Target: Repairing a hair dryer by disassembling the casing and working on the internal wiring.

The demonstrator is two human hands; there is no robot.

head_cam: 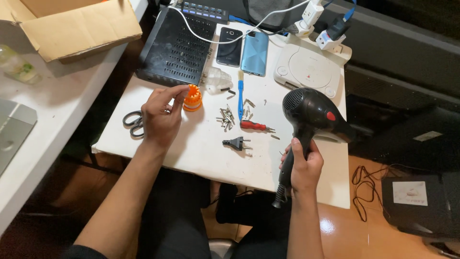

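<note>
On a white table (201, 148), the right hand (303, 169) gripped a black dryer (309, 117) by its upright handle; left of the dryer, the left hand (160, 117) reached with loosely parted fingers touching an orange bit holder (192, 99); screws (227, 117) lay between.

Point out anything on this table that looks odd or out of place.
A loose black plug lies alone mid-table with no cord on it. Screws and bits are scattered around it rather than contained. The right hand holds a hair dryer by its handle; the left hand touches an orange bit holder.
</note>
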